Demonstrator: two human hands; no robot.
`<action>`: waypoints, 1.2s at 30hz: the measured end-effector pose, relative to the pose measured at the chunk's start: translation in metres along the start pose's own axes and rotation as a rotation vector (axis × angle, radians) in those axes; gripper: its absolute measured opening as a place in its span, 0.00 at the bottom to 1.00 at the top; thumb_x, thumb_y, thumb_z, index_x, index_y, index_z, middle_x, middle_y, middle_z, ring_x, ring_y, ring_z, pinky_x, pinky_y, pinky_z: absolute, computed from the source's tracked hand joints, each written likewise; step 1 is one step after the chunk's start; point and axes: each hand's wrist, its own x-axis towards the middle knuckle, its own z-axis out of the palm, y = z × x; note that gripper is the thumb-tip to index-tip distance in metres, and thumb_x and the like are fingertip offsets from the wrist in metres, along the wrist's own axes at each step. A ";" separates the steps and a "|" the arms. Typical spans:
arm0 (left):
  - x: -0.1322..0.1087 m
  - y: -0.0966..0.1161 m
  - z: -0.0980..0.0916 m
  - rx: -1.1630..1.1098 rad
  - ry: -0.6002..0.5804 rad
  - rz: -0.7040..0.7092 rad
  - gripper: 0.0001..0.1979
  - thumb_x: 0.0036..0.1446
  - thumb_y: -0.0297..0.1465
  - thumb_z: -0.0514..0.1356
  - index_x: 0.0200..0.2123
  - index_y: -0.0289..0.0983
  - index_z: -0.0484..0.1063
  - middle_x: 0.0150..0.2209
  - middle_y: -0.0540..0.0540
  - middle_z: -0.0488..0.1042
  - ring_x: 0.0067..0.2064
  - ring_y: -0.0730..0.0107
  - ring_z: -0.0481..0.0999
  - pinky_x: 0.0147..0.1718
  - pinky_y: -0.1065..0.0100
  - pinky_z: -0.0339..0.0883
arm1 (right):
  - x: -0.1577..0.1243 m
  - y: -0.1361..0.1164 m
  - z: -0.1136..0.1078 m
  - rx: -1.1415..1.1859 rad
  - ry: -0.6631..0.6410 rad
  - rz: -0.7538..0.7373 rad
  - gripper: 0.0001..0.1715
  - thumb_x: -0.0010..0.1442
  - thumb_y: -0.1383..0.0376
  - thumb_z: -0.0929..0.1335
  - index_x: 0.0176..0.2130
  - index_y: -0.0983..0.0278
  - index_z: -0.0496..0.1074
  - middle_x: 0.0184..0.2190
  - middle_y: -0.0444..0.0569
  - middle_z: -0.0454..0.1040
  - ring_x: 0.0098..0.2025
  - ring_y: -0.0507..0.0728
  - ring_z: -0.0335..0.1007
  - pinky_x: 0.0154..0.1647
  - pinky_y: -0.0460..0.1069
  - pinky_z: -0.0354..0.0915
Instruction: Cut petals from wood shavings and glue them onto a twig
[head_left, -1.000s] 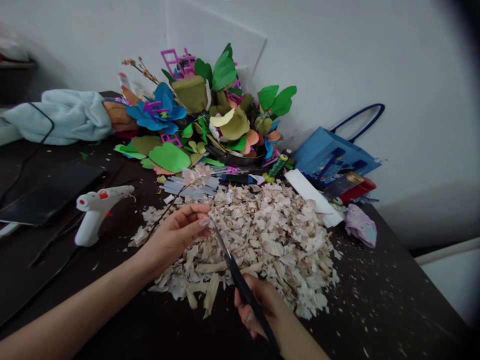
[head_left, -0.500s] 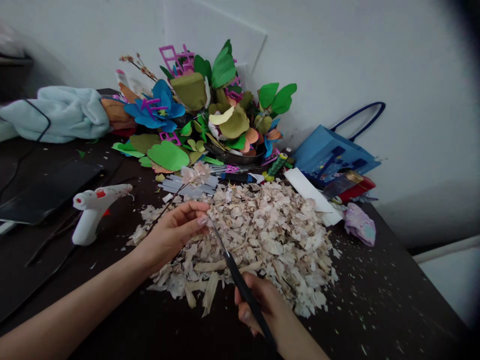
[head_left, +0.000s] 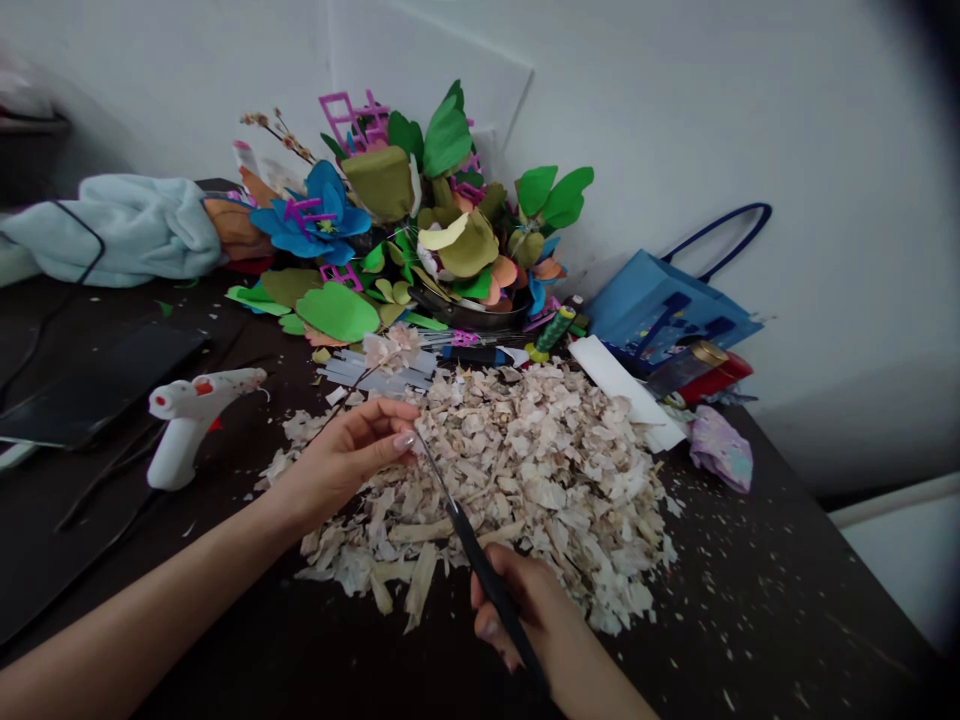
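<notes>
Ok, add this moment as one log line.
left hand: flower stem | right hand: scissors | nearby: pale shavings pile

The bare left hand (head_left: 345, 460) reaches in from 8 o'clock, its fingers (head_left: 379, 422) curled and pinched together; the bare right hand (head_left: 521, 610) comes up from 5 o'clock, closed in a fist.

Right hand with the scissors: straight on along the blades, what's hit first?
The right hand aims its black-handled scissors up and left. Their tips end at the fingertips of the left hand, which pinches a thin stem, so those probably come first. Depth is unclear; pale shavings lie below.
</notes>
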 end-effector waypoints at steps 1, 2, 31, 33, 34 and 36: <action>0.000 0.000 0.000 0.000 -0.002 0.002 0.11 0.51 0.29 0.69 0.39 0.38 0.77 0.31 0.50 0.74 0.32 0.74 0.75 0.36 0.71 0.71 | 0.000 -0.001 0.000 0.010 0.000 -0.003 0.19 0.55 0.52 0.72 0.33 0.63 0.66 0.25 0.42 0.65 0.23 0.48 0.57 0.21 0.43 0.55; 0.000 0.001 0.000 0.000 -0.005 0.004 0.11 0.51 0.29 0.69 0.39 0.38 0.77 0.31 0.50 0.74 0.32 0.74 0.75 0.36 0.71 0.71 | 0.000 -0.002 0.001 0.026 -0.004 -0.012 0.20 0.54 0.52 0.73 0.33 0.63 0.66 0.25 0.42 0.64 0.22 0.48 0.56 0.21 0.43 0.55; -0.033 -0.031 0.039 -0.047 -0.171 -0.411 0.08 0.52 0.31 0.69 0.32 0.36 0.72 0.28 0.50 0.78 0.31 0.76 0.77 0.31 0.77 0.70 | 0.018 -0.003 0.010 0.332 0.367 -0.425 0.18 0.49 0.61 0.76 0.36 0.61 0.66 0.34 0.45 0.77 0.28 0.52 0.71 0.31 0.48 0.67; -0.035 -0.035 0.040 -0.006 -0.195 -0.415 0.08 0.52 0.31 0.68 0.33 0.37 0.72 0.29 0.50 0.79 0.32 0.75 0.77 0.33 0.76 0.70 | 0.020 -0.002 0.010 0.362 0.358 -0.417 0.18 0.49 0.61 0.76 0.35 0.61 0.66 0.33 0.45 0.77 0.27 0.52 0.71 0.30 0.48 0.67; -0.035 -0.036 0.040 0.012 -0.202 -0.412 0.08 0.52 0.31 0.68 0.33 0.37 0.72 0.30 0.50 0.79 0.32 0.75 0.76 0.33 0.76 0.70 | 0.020 -0.001 0.010 0.375 0.352 -0.416 0.18 0.49 0.61 0.75 0.35 0.61 0.66 0.33 0.45 0.77 0.27 0.52 0.71 0.30 0.48 0.67; -0.036 -0.038 0.040 0.048 -0.214 -0.390 0.08 0.53 0.31 0.68 0.34 0.37 0.72 0.31 0.50 0.78 0.33 0.76 0.75 0.33 0.76 0.70 | 0.021 -0.001 0.010 0.392 0.344 -0.423 0.19 0.49 0.61 0.76 0.35 0.61 0.65 0.32 0.45 0.77 0.27 0.52 0.71 0.29 0.47 0.67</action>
